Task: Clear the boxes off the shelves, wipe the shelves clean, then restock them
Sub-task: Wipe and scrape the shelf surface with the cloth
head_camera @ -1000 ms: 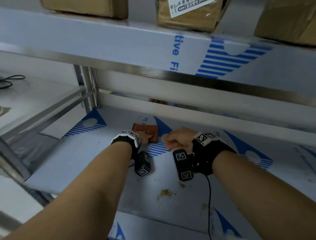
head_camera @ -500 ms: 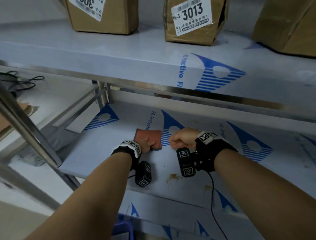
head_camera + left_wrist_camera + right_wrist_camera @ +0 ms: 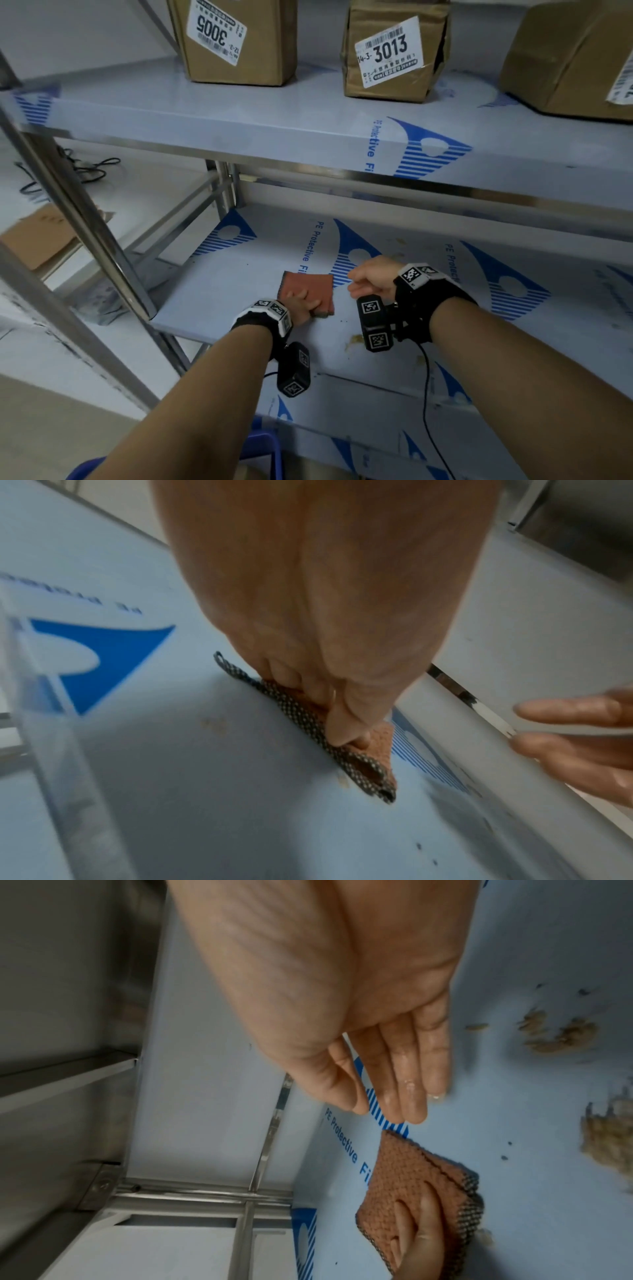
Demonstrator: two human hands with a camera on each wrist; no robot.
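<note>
My left hand (image 3: pixel 301 301) sits low centre in the head view, fingers (image 3: pixel 424 1229) laid flat across the top of the folded rust-brown cloth (image 3: pixel 310 289) and pressing it onto the lower shelf (image 3: pixel 219 301). In the left wrist view the thumb tucks in at the cloth's dotted edge (image 3: pixel 308 723).

My right hand (image 3: pixel 371 279) is just right of the cloth, not touching it. Right wrist view: fingers (image 3: pixel 407 1080) straight and close together, holding nothing, tips wet-looking, hovering above the shelf film.

Brown smears (image 3: pixel 356 339) sit on the lower shelf near its front edge, below the right hand; the same grime (image 3: pixel 555 1037) shows at the right of the right wrist frame.

Upper shelf (image 3: pixel 308 113) across the top of the head view carries 3 cardboard boxes: 1 labelled 3005 (image 3: pixel 239 41) upper left, 1 labelled 3013 (image 3: pixel 394 51) top centre, and a third (image 3: pixel 565 54) at the upper right, its label cut off.

Flat cardboard (image 3: pixel 37 236) lies at the left edge, outside the rack.
</note>
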